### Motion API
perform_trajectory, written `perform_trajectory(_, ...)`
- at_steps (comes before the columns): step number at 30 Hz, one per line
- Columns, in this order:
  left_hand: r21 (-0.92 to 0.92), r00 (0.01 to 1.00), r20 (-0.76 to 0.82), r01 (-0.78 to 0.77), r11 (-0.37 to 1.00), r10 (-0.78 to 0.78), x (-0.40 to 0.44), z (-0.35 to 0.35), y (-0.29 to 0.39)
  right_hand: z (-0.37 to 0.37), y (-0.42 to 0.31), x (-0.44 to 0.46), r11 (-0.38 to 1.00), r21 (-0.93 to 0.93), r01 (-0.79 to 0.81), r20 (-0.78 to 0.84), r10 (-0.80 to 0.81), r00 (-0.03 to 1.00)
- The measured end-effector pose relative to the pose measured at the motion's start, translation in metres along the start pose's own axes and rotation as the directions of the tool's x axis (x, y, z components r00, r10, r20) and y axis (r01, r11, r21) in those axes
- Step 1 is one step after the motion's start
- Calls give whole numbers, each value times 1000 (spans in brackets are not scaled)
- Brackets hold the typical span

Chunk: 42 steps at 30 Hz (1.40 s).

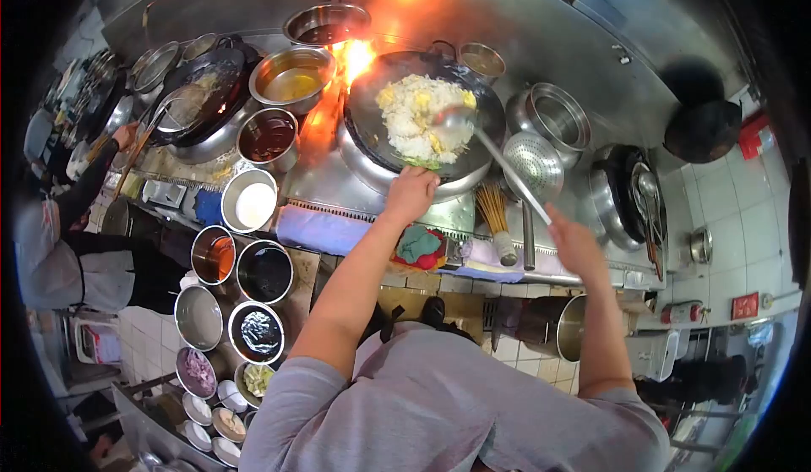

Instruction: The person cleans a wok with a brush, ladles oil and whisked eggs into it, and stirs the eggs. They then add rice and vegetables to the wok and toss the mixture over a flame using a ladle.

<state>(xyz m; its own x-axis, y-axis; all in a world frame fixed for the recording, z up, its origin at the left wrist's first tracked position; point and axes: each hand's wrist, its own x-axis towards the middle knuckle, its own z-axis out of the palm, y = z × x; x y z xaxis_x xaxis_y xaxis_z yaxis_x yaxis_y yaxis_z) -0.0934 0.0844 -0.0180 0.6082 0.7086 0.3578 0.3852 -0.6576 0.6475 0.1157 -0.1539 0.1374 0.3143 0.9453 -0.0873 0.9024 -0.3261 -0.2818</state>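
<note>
A black wok (365, 117) on the burner holds rice with pieces of yellow egg (418, 113). My left hand (411, 191) is closed at the wok's near rim, where a bit of green shows that I cannot identify. In my right hand (578, 244) is the long handle of a metal ladle (507, 161). The ladle's bowl sits in the rice, toward the right side of the wok. Flames (356, 56) rise just left of the wok.
Metal pots of sauce (269, 136) and oil (296, 81) stand left of the wok. A perforated strainer (534, 166), a bamboo brush (494, 214) and folded cloths (418, 245) lie right and in front. At the far left, another person's hand (125, 136) works by a second wok (203, 92).
</note>
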Motion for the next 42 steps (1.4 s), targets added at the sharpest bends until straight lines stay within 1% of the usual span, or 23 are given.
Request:
perform_trajectory(1,-33,999,14,-40,999,40,1,2,-2,21,5,0,996,-74,-47,53,51,997)
perform_trajectory(2,-27,997,-27,-67,997,66,1,2,0,40,-9,14,983,-13,-181,171,181,969)
perform_trajectory(4,-40,997,-30,-72,997,71,0,7,-1,93,10,47,977,118,-180,38,176,984)
perform_trajectory(7,-48,997,-51,-64,997,61,0,0,4,74,-17,67,979,165,-122,-46,131,990)
perform_trajectory(11,-64,992,-99,-89,994,82,6,4,1,82,-45,44,977,200,-74,-160,107,981)
perform_trajectory(13,-43,996,-69,-62,997,59,1,5,2,93,-55,44,983,77,-165,21,164,986)
perform_trajectory(14,-44,988,-125,-101,994,94,1,8,2,84,-55,45,982,78,-174,20,173,985)
perform_trajectory(17,-12,992,-113,-60,998,58,0,6,4,28,-60,82,857,355,-374,265,291,919)
perform_trajectory(19,-9,992,-117,-45,999,43,0,4,6,68,-25,96,931,344,-125,35,120,992)
perform_trajectory(21,-39,987,-155,-49,998,42,-1,9,5,91,-37,94,981,162,-105,-283,148,948)
perform_trajectory(22,-42,988,-150,-38,998,31,-4,10,5,108,-47,95,957,162,-239,-256,274,927)
perform_trajectory(25,-37,989,-148,0,999,-6,-6,6,10,143,-23,103,970,133,-204,-19,208,978)
perform_trajectory(26,-30,990,-141,13,999,-18,-5,6,10,127,-16,98,971,134,-197,-22,202,979)
perform_trajectory(28,-22,991,-131,35,999,-38,-3,6,10,64,-13,63,995,96,40,-65,-34,997)
perform_trajectory(30,-16,992,-105,64,998,-65,-4,7,9,24,-42,19,995,26,-94,10,94,996)
perform_trajectory(34,-48,992,-77,95,994,-99,-3,11,9,82,-17,19,996,30,-85,135,80,988)
perform_trajectory(35,-65,990,-79,111,992,-116,-4,8,12,97,-1,42,996,38,-81,140,75,987)
perform_trajectory(37,-76,990,-65,121,990,-126,-8,6,11,101,24,92,983,113,143,-52,-138,989)
perform_trajectory(38,-129,990,-120,54,990,-70,-15,1,15,96,18,93,979,119,166,-46,-162,986)
perform_trajectory(39,-172,984,-180,-18,985,-14,-20,-3,17,84,3,93,986,136,100,-63,-92,994)
perform_trajectory(40,-157,981,-189,5,988,-35,-33,-8,20,75,-10,93,987,154,36,-79,-24,997)
perform_trajectory(41,-219,975,-211,28,975,-75,-49,-14,26,75,-19,92,985,159,72,-80,-60,995)
perform_trajectory(42,-279,966,-234,47,959,-115,-69,-18,31,79,-24,85,998,69,5,-2,-5,1000)
